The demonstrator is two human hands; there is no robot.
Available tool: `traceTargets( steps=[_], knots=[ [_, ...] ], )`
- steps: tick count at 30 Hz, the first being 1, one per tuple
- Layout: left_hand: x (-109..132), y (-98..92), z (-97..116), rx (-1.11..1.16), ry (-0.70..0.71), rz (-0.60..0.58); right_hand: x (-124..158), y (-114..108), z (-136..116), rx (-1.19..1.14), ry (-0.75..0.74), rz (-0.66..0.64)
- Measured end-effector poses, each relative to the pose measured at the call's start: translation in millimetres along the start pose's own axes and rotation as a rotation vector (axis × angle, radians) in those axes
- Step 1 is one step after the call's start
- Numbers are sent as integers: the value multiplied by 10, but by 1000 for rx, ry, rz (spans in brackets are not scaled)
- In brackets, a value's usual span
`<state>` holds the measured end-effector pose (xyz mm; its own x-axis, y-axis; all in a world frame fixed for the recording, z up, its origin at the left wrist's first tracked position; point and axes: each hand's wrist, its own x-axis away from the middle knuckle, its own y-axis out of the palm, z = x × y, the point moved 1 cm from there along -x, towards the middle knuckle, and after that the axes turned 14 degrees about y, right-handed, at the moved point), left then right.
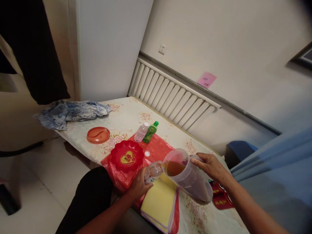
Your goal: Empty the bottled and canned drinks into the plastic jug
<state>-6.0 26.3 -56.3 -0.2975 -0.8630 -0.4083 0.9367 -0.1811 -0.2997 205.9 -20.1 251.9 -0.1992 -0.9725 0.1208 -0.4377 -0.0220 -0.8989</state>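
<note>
My left hand (pixel 139 186) is wrapped round a small clear plastic bottle (pixel 151 173), which tilts with its uncapped mouth to the right. My right hand (pixel 211 165) grips the handle of a large translucent pitcher (pixel 192 182). The pitcher is tipped left, and brown liquid shows inside near its rim. Its lip meets the bottle's mouth, with a little liquid visible between them. Below lies a stack of yellow cloths (pixel 158 201) on a red plastic bag (pixel 156 146). A white cap (pixel 147 153) rests on the bag beside a red scalloped plate (pixel 127 156).
A white-capped bottle (pixel 140 133) and a green bottle (pixel 150 132) stand behind the plate. An orange dish (pixel 98 135) and a crumpled blue-white cloth (pixel 73 112) lie to the left. Red cans (pixel 222 198) are at the right, partly behind the pitcher. A radiator (pixel 170 94) lines the wall.
</note>
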Motion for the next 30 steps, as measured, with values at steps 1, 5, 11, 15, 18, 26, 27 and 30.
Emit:
traceTargets(
  steps=[1,5,11,15,18,26,27,30],
  knots=[
    [0,-2,4,1,0,-3,2,-2,-5,1,-3,4],
    [-4,-11,23,-13,0,-5,2,-5,-16,8,-6,1],
    [-13,-17,34,-20,0,-4,-7,-9,-11,10,-4,-5],
    [-8,-21,40,-18,-8,-12,-14,-13,1,27,-10,-6],
    [-7,-24,46,-17,-6,-17,-18,-16,7,30,-21,-3],
    [-7,-18,38,-15,-5,-9,-22,-18,-8,36,-22,-16],
    [-7,-19,40,-14,-4,-8,-20,-20,-14,41,-23,-17],
    [-6,-22,46,-10,-2,-7,-13,-25,-35,62,-27,-14]
  ],
)
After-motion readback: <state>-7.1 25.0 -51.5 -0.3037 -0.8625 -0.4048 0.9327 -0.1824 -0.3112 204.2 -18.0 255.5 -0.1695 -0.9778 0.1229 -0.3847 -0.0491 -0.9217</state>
